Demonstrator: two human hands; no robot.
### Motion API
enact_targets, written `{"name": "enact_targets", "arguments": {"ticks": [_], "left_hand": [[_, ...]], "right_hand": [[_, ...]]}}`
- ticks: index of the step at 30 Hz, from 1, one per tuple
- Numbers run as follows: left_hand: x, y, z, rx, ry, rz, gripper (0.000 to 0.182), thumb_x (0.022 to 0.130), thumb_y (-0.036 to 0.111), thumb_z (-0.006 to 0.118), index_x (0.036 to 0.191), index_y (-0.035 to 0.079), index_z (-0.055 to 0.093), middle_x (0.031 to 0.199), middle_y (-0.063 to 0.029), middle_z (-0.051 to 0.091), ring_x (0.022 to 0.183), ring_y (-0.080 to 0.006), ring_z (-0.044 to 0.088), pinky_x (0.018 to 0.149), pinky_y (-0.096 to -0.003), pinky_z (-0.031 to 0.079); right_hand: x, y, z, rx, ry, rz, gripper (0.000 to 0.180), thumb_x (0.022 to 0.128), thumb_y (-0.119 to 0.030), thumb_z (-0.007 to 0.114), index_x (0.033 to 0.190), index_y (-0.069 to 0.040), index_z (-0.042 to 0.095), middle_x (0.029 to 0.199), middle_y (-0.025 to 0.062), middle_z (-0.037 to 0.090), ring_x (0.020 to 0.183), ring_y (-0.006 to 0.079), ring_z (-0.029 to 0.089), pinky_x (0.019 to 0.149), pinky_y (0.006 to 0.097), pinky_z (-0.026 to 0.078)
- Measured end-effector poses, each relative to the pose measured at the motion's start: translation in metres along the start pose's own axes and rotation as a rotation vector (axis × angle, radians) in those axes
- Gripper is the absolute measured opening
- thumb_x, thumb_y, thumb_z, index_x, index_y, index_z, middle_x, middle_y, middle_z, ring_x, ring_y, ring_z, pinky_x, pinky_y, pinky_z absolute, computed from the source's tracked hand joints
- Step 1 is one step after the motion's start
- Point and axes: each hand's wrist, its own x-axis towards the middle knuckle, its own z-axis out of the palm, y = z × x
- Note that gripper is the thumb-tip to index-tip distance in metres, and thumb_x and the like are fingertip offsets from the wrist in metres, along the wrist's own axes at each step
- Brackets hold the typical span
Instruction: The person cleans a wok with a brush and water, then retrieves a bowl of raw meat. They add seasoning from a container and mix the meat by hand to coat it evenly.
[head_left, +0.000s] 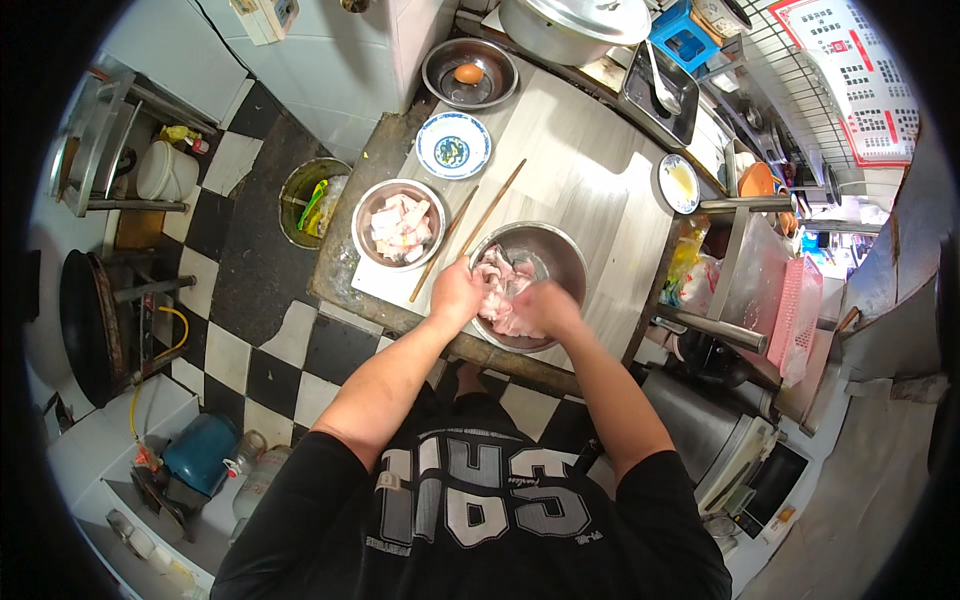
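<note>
A stainless steel bowl (574, 259) stands near the front edge of the worktop, with pale pink raw meat pieces (501, 281) heaped on its left side. My left hand (456, 291) grips the bowl's left rim. Inside the bowl, my right hand (546, 306) presses among the meat; it is motion-blurred and its fingertips are hidden. A pair of wooden chopsticks (495, 201) lies apart on the worktop, left of the bowl. Farther left, a smaller steel bowl (361, 244) contains whitish, fatty meat chunks (401, 226).
A blue-and-white bowl (454, 146) and a steel bowl (442, 86) with a brown egg (469, 73) stand farther back. To the right are a small dish (679, 184) with yellowish contents and a black tray (682, 127) with a spoon. A bucket (300, 217) stands on the floor at left.
</note>
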Motion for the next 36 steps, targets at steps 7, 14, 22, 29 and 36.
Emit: {"name": "enact_targets", "arguments": {"ticks": [7, 14, 22, 29, 36], "left_hand": [[-0.006, 0.018, -0.012, 0.009, 0.031, -0.012, 0.020, 0.088, 0.019, 0.058, 0.091, -0.001, 0.060, 0.084, -0.0265, 0.064, 0.086, -0.0461, 0.061, 0.075, -0.0514, 0.048], [-0.006, 0.029, -0.018, 0.224, 0.006, 0.024, 0.020, 0.088, 0.019, 0.057, 0.091, -0.001, 0.060, 0.084, -0.0256, 0.065, 0.085, -0.0446, 0.062, 0.076, -0.0508, 0.049], [-0.004, 0.025, -0.014, 0.251, 0.004, 0.026, 0.020, 0.088, 0.018, 0.057, 0.090, -0.002, 0.059, 0.083, -0.0257, 0.065, 0.085, -0.0454, 0.062, 0.076, -0.0511, 0.048], [-0.008, 0.038, -0.018, 0.143, 0.017, 0.037, 0.020, 0.090, 0.018, 0.056, 0.093, -0.001, 0.060, 0.084, -0.0250, 0.066, 0.085, -0.0439, 0.063, 0.075, -0.0500, 0.049], [-0.012, 0.031, -0.016, 0.156, -0.019, 0.019, 0.020, 0.089, 0.018, 0.055, 0.092, -0.001, 0.060, 0.083, -0.0255, 0.065, 0.083, -0.0446, 0.063, 0.076, -0.0506, 0.049]], "right_hand": [[0.033, -0.043, 0.017, -0.248, 0.153, -0.271, 0.026, 0.086, -0.030, 0.060, 0.100, -0.010, 0.070, 0.105, 0.0156, 0.067, 0.103, 0.0334, 0.063, 0.090, 0.0437, 0.049], [-0.003, 0.025, 0.038, -0.982, 0.611, -0.424, 0.048, 0.074, -0.022, 0.069, 0.122, -0.020, 0.060, 0.124, 0.0126, 0.055, 0.117, 0.0297, 0.052, 0.094, 0.0400, 0.048], [0.023, 0.011, 0.033, -0.152, 0.618, -0.060, 0.065, 0.081, -0.002, 0.058, 0.142, -0.018, 0.041, 0.119, 0.0246, 0.060, 0.097, 0.0424, 0.064, 0.085, 0.0462, 0.052], [-0.006, 0.000, 0.016, -0.179, 0.093, 0.060, 0.031, 0.079, -0.024, 0.069, 0.105, -0.008, 0.071, 0.107, 0.0216, 0.068, 0.104, 0.0390, 0.063, 0.090, 0.0416, 0.050], [0.013, -0.049, -0.001, 0.293, 0.260, -0.075, 0.036, 0.087, -0.027, 0.062, 0.117, -0.006, 0.061, 0.110, 0.0142, 0.068, 0.099, 0.0287, 0.066, 0.084, 0.0396, 0.053]]}}
